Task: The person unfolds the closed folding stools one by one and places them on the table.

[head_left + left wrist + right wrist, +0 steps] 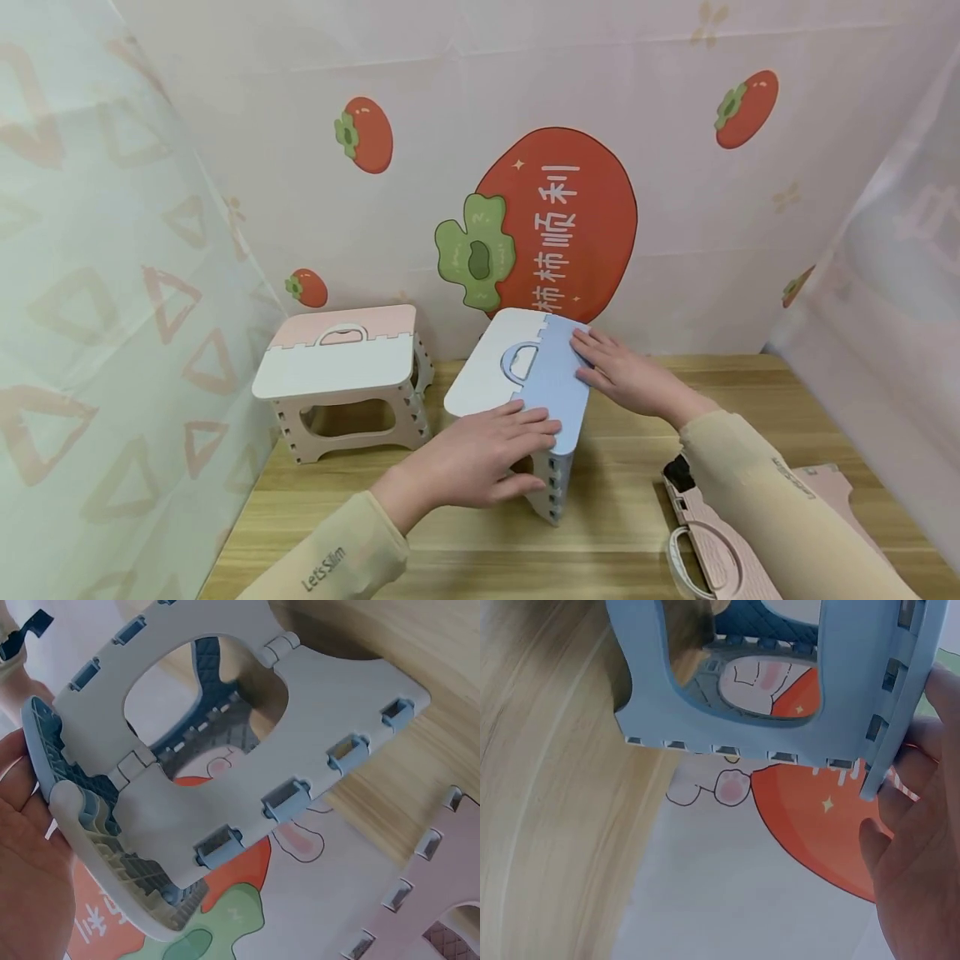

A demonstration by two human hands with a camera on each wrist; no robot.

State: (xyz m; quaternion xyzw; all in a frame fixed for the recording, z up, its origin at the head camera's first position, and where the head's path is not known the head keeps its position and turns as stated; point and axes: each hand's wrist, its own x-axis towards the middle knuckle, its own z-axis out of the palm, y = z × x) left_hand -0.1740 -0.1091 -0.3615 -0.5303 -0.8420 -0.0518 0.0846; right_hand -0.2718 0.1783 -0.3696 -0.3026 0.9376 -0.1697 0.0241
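Observation:
A folding step stool with a white and blue top (558, 383) stands unfolded at an angle on the wooden table. My left hand (480, 458) lies on the near end of its top, fingers extended over the blue half and thumb held lower beside the edge. On the far right edge rests my right hand (630, 375), its fingers straight and spread on the blue part. The left wrist view catches the stool's white side leg panel (337, 697) with blue hinges. From the right wrist, the blue leg panel (742, 739) shows, with the thumb apart from the top.
A second unfolded step stool (330, 371), pink and white, stands at the back left near the wall cloth. At the front right lies a folded pink stool (731, 533) with a light handle, partly covered by my right sleeve (780, 500). Printed cloth (690, 208) hangs behind the table.

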